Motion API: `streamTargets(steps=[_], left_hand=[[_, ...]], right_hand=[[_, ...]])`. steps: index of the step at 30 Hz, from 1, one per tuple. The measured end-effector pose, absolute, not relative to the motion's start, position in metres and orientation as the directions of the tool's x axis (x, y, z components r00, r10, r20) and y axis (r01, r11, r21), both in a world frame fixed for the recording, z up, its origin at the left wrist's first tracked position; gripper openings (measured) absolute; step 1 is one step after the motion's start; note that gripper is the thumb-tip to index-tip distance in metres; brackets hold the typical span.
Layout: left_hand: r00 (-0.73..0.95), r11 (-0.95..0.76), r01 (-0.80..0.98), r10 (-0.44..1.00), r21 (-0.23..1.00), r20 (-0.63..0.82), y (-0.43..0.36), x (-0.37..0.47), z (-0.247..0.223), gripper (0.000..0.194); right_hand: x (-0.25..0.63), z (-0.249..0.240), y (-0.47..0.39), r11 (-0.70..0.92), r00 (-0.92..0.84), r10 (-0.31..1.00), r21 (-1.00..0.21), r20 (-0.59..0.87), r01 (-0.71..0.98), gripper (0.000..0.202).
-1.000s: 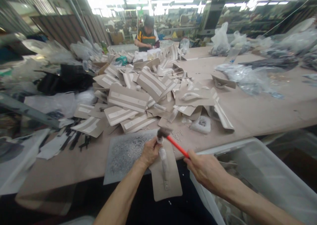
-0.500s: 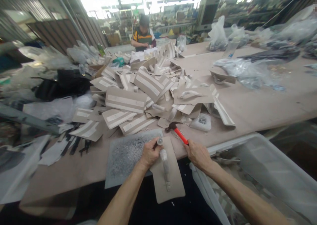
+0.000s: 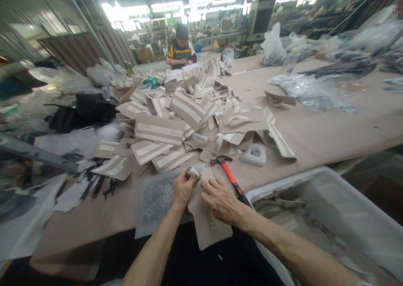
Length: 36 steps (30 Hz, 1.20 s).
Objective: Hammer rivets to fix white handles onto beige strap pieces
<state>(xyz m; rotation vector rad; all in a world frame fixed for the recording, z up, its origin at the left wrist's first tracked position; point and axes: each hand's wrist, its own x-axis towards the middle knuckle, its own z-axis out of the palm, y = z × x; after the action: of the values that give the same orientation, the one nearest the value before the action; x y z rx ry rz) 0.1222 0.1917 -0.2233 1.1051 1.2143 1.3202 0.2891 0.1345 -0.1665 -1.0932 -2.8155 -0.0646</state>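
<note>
My left hand (image 3: 184,187) is closed around a small whitish cylinder (image 3: 192,172) with a round end, tilted above the panel's upper edge. Below it, a beige panel (image 3: 214,233) with a handle along its middle lies over the table's front edge. My right hand (image 3: 222,202) rests on this panel with curled fingers over the handle, hiding most of it. What the fingertips pinch there is hard to see. A claw hammer (image 3: 229,173) with a red and black grip lies on the table just beyond my right hand. A speckled grey sheet (image 3: 154,202) lies left of the panel.
A heap of similar beige panels (image 3: 160,128) with white strips covers the middle of the table (image 3: 330,139). A clear bag of small parts (image 3: 254,155) lies behind the hammer. At right stands a white bin (image 3: 355,202) holding panels. A person (image 3: 181,48) works at the far end.
My right hand has let go of the hammer, which now lies on the table, and has moved left onto the panel. My left hand has tilted the cylinder over.
</note>
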Motion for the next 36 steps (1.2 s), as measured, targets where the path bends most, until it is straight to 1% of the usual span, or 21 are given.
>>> streamTargets(steps=[2, 4, 7, 9, 12, 15, 17, 20, 23, 25, 28, 29, 31, 32, 34, 35, 36], left_hand=[[-0.097, -0.031, -0.066, 0.995, 0.997, 0.025, 0.192, 0.119, -0.22, 0.027], [-0.099, -0.037, -0.064, 0.995, 0.997, 0.03, 0.193, 0.115, -0.219, 0.027], [-0.153, -0.039, -0.06, 0.988, 0.997, 0.03, 0.197, 0.109, -0.223, 0.028], [-0.201, -0.071, -0.005, 0.977, 0.997, 0.069, 0.201, 0.103, -0.228, 0.026], [-0.225, -0.122, 0.059, 0.965, 0.991, 0.133, 0.201, 0.09, -0.234, 0.024], [-0.268, -0.128, 0.044, 0.954, 0.991, 0.135, 0.195, 0.075, -0.237, 0.023], [-0.29, -0.127, 0.077, 0.946, 0.989, 0.144, 0.187, 0.064, -0.237, 0.022], [-0.292, -0.119, 0.132, 0.944, 0.984, 0.154, 0.176, 0.052, -0.241, 0.022], [-0.298, -0.112, 0.129, 0.943, 0.985, 0.146, 0.168, 0.047, -0.248, 0.025], [-0.304, -0.105, 0.132, 0.942, 0.986, 0.142, 0.166, 0.046, -0.251, 0.026], [-0.307, -0.084, 0.118, 0.944, 0.989, 0.117, 0.166, 0.047, -0.25, 0.026], [-0.306, -0.072, 0.096, 0.947, 0.993, 0.098, 0.166, 0.047, -0.249, 0.026], [-0.305, -0.053, 0.047, 0.95, 0.997, 0.065, 0.165, 0.047, -0.248, 0.026], [-0.309, -0.049, 0.029, 0.949, 0.998, 0.056, 0.166, 0.047, -0.248, 0.027], [-0.313, -0.052, 0.014, 0.948, 0.999, 0.054, 0.166, 0.047, -0.247, 0.028], [-0.315, -0.058, 0.016, 0.947, 0.998, 0.06, 0.166, 0.048, -0.247, 0.029], [-0.313, -0.062, 0.022, 0.947, 0.998, 0.066, 0.166, 0.048, -0.247, 0.03]], right_hand=[[0.288, -0.165, 0.135, 0.761, -0.754, 0.642, 0.014, 0.139, 0.649, 0.013], [0.287, -0.166, 0.134, 0.764, -0.757, 0.64, -0.003, 0.132, 0.645, 0.014], [0.286, -0.17, 0.134, 0.711, -0.707, 0.703, -0.05, 0.078, 0.701, 0.018], [0.283, -0.17, 0.137, 0.672, -0.67, 0.741, -0.056, 0.053, 0.739, 0.021], [0.278, -0.168, 0.143, 0.64, -0.637, 0.769, -0.047, 0.054, 0.767, 0.021], [0.273, -0.167, 0.146, 0.616, -0.614, 0.788, -0.061, 0.042, 0.786, 0.023], [0.27, -0.167, 0.147, 0.602, -0.602, 0.798, -0.079, 0.029, 0.794, 0.026], [0.267, -0.168, 0.147, 0.592, -0.594, 0.804, -0.099, 0.007, 0.8, 0.029], [0.264, -0.167, 0.149, 0.581, -0.586, 0.81, -0.113, -0.018, 0.806, 0.028], [0.264, -0.165, 0.154, 0.545, -0.553, 0.833, -0.141, -0.02, 0.826, 0.028], [0.264, -0.162, 0.164, 0.385, -0.386, 0.921, -0.253, 0.051, 0.887, 0.035], [0.264, -0.162, 0.169, 0.323, -0.311, 0.946, -0.316, 0.088, 0.892, 0.037], [0.264, -0.163, 0.177, 0.222, -0.176, 0.975, -0.485, 0.139, 0.846, 0.039], [0.263, -0.165, 0.181, 0.178, -0.116, 0.983, -0.585, 0.142, 0.792, 0.036], [0.261, -0.17, 0.187, 0.103, -0.045, 0.994, -0.791, 0.096, 0.602, 0.027], [0.26, -0.172, 0.189, 0.078, -0.042, 0.997, -0.864, 0.065, 0.497, 0.023], [0.258, -0.175, 0.19, 0.063, -0.058, 0.997, -0.911, 0.043, 0.408, 0.023]])
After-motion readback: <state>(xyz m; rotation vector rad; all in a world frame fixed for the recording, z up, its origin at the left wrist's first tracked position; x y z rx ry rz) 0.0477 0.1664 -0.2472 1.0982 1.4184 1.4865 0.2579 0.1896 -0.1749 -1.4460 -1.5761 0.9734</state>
